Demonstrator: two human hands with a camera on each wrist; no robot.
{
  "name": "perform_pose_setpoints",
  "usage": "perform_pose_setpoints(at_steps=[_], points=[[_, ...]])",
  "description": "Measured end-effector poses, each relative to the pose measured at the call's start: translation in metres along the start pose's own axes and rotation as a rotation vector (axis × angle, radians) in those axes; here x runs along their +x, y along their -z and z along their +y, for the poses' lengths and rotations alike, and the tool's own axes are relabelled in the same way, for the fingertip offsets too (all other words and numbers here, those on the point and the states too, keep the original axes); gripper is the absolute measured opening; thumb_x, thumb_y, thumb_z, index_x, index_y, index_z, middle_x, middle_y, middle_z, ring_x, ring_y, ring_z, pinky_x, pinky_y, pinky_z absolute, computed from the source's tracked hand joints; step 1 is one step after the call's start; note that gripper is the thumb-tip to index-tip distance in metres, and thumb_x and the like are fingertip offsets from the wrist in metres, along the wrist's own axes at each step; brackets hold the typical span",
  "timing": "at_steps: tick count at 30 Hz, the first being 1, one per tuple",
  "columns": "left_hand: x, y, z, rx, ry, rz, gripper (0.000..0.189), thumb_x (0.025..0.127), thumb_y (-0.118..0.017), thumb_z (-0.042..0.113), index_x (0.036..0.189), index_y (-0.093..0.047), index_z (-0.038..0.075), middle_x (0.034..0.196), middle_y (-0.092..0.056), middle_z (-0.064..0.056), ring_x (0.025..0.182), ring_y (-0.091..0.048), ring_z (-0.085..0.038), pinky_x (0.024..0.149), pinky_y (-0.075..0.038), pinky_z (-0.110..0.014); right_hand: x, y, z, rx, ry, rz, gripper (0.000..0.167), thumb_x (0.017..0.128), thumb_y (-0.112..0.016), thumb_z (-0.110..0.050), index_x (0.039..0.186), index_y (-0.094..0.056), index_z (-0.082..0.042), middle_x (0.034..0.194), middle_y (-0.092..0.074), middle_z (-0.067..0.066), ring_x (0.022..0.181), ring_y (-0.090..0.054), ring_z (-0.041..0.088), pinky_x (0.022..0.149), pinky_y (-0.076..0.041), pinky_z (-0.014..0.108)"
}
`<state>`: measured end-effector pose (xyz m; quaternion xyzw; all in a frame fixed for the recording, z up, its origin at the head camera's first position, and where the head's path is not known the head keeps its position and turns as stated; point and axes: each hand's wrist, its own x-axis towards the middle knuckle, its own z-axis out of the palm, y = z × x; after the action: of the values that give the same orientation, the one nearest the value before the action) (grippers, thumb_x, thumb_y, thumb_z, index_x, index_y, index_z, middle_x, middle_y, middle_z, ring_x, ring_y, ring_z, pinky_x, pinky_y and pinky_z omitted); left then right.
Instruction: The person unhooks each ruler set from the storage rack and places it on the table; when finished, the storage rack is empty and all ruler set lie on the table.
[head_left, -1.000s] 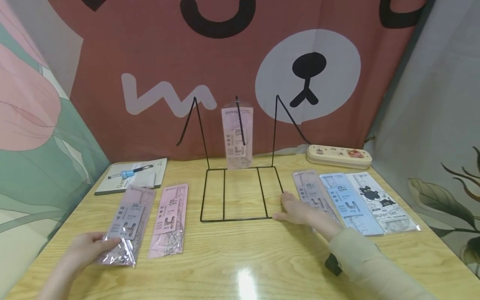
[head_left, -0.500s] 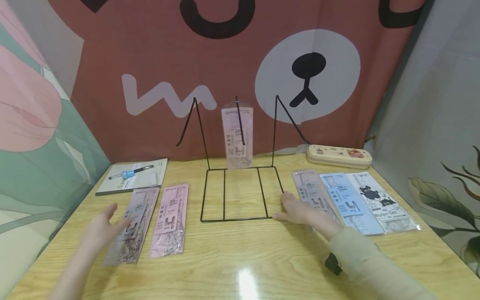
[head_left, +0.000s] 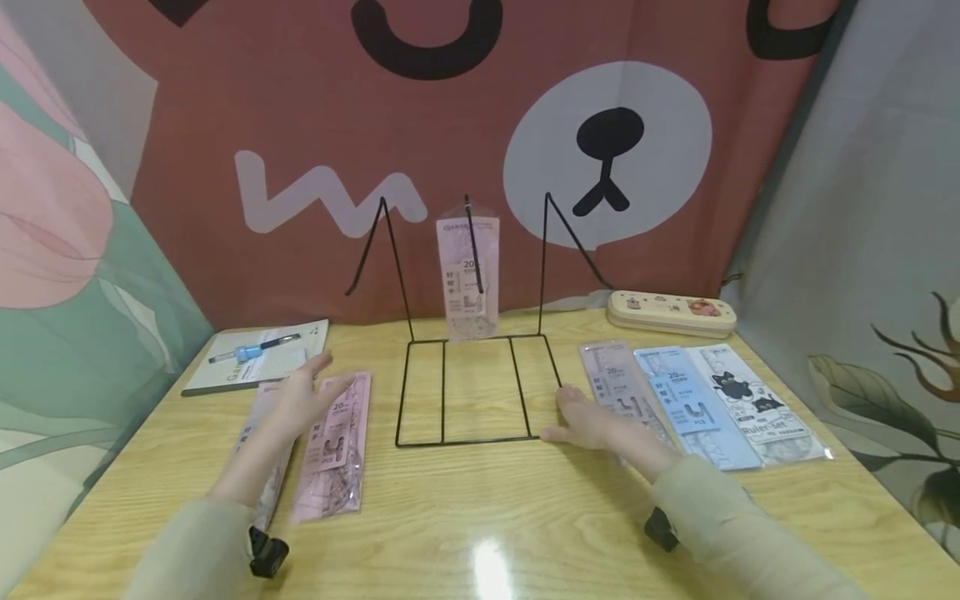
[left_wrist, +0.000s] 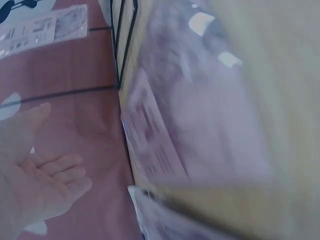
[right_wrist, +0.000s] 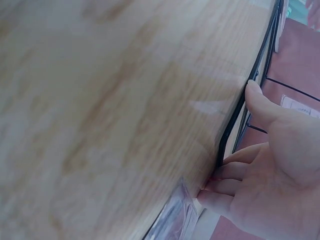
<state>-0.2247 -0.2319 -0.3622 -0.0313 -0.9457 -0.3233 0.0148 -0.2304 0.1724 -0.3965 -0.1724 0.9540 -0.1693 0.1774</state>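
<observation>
A black wire display rack (head_left: 465,440) stands mid-table with three raised hooks. On its middle hook hangs a pink ruler-set packet (head_left: 455,275). My right hand (head_left: 588,421) rests at the rack's right front corner, thumb touching the front wire and fingers against the side wire; the right wrist view shows this contact too. My left hand (head_left: 296,404) hovers over two ruler-set packets on the left, fingers extended and holding nothing. One of these is a purple packet (head_left: 273,492), partly hidden by the arm; the other is a pink packet (head_left: 330,467).
On the right lie a purple packet (head_left: 618,375), a blue packet (head_left: 693,404) and a white cat-print ruler set (head_left: 757,404). Behind them sits a cream pencil case (head_left: 671,313). A notebook (head_left: 217,367) bearing a blue pen (head_left: 251,352) lies at back left.
My left hand has let go of the left purple packet and moved up and right, over the pink one. The right hand keeps its place on the rack. The head view has shifted slightly.
</observation>
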Motion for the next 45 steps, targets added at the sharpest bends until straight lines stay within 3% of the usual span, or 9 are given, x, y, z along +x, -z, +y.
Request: perform_pose_setpoints(at_steps=[5, 6, 8, 17, 24, 27, 33, 37, 45], points=[[0.024, -0.015, 0.023, -0.057, -0.055, -0.008, 0.074, 0.095, -0.053, 0.037, 0.146, -0.021, -0.006, 0.149, -0.028, -0.028, 0.132, -0.036, -0.046, 0.11, -0.031, -0.056, 0.001, -0.001, 0.001, 0.0, 0.004, 0.007, 0.085, 0.093, -0.054, -0.042, 0.143, -0.017, 0.015, 0.151, -0.01, 0.033, 0.142, -0.012, 0.045, 0.118, -0.012, 0.053], [0.029, -0.018, 0.028, -0.06, -0.064, -0.013, 0.074, 0.095, -0.053, 0.037, 0.146, -0.022, -0.006, 0.149, -0.028, -0.027, 0.137, -0.027, -0.045, 0.111, -0.028, -0.056, 0.001, -0.001, 0.001, -0.002, 0.005, 0.009, 0.085, 0.093, -0.054, -0.042, 0.143, -0.018, 0.015, 0.151, -0.01, 0.033, 0.142, -0.012, 0.045, 0.118, -0.012, 0.053], [0.039, -0.023, 0.035, -0.078, -0.079, -0.023, 0.074, 0.095, -0.054, 0.038, 0.147, -0.021, -0.004, 0.15, -0.028, -0.025, 0.139, -0.026, -0.043, 0.113, -0.026, -0.055, 0.001, -0.001, 0.001, -0.01, 0.007, 0.011, 0.085, 0.093, -0.054, -0.042, 0.143, -0.018, 0.016, 0.151, -0.011, 0.033, 0.142, -0.012, 0.045, 0.118, -0.012, 0.052], [0.074, -0.042, 0.06, -0.267, -0.13, -0.066, 0.077, 0.094, -0.057, 0.034, 0.149, -0.017, -0.002, 0.154, -0.024, -0.021, 0.143, -0.021, -0.037, 0.116, -0.023, -0.051, 0.0, -0.001, 0.001, -0.007, 0.011, 0.016, 0.084, 0.093, -0.054, -0.041, 0.142, -0.019, 0.016, 0.151, -0.011, 0.033, 0.142, -0.012, 0.045, 0.118, -0.012, 0.052], [0.093, -0.062, 0.078, -0.447, -0.056, -0.112, 0.078, 0.094, -0.058, 0.031, 0.151, -0.012, 0.003, 0.156, -0.021, -0.016, 0.145, -0.019, -0.031, 0.116, -0.026, -0.046, 0.001, -0.003, 0.002, 0.013, 0.0, 0.014, 0.084, 0.093, -0.055, -0.04, 0.143, -0.016, 0.015, 0.152, -0.009, 0.033, 0.143, -0.011, 0.044, 0.118, -0.011, 0.051], [0.099, -0.071, 0.086, -0.513, -0.023, -0.113, 0.081, 0.092, -0.06, 0.034, 0.151, -0.013, 0.005, 0.157, -0.02, -0.014, 0.145, -0.018, -0.029, 0.117, -0.024, -0.045, 0.001, -0.003, 0.002, 0.022, -0.005, 0.017, 0.084, 0.093, -0.055, -0.039, 0.144, -0.016, 0.015, 0.152, -0.009, 0.032, 0.143, -0.011, 0.043, 0.118, -0.011, 0.051], [0.104, -0.084, 0.101, -0.552, 0.0, -0.097, 0.078, 0.091, -0.062, 0.035, 0.15, -0.019, 0.007, 0.155, -0.025, -0.013, 0.145, -0.021, -0.029, 0.118, -0.022, -0.047, 0.0, -0.002, -0.001, 0.019, 0.001, 0.019, 0.083, 0.093, -0.056, -0.039, 0.143, -0.017, 0.015, 0.152, -0.01, 0.032, 0.143, -0.011, 0.043, 0.119, -0.011, 0.051], [0.105, -0.089, 0.109, -0.614, 0.016, -0.09, 0.065, 0.09, -0.064, 0.029, 0.144, -0.034, 0.009, 0.145, -0.043, -0.013, 0.137, -0.038, -0.029, 0.114, -0.032, -0.047, -0.001, -0.002, -0.003, 0.016, 0.0, 0.013, 0.084, 0.093, -0.055, -0.04, 0.143, -0.017, 0.015, 0.152, -0.009, 0.031, 0.143, -0.01, 0.042, 0.119, -0.011, 0.051], [0.101, -0.1, 0.12, -0.515, -0.027, -0.035, 0.039, 0.09, -0.064, 0.023, 0.123, -0.059, 0.003, 0.122, -0.063, -0.015, 0.113, -0.059, -0.028, 0.098, -0.049, -0.04, -0.002, -0.001, -0.002, 0.006, 0.002, 0.019, 0.084, 0.093, -0.055, -0.041, 0.143, -0.018, 0.015, 0.152, -0.01, 0.032, 0.143, -0.011, 0.043, 0.118, -0.012, 0.051]])
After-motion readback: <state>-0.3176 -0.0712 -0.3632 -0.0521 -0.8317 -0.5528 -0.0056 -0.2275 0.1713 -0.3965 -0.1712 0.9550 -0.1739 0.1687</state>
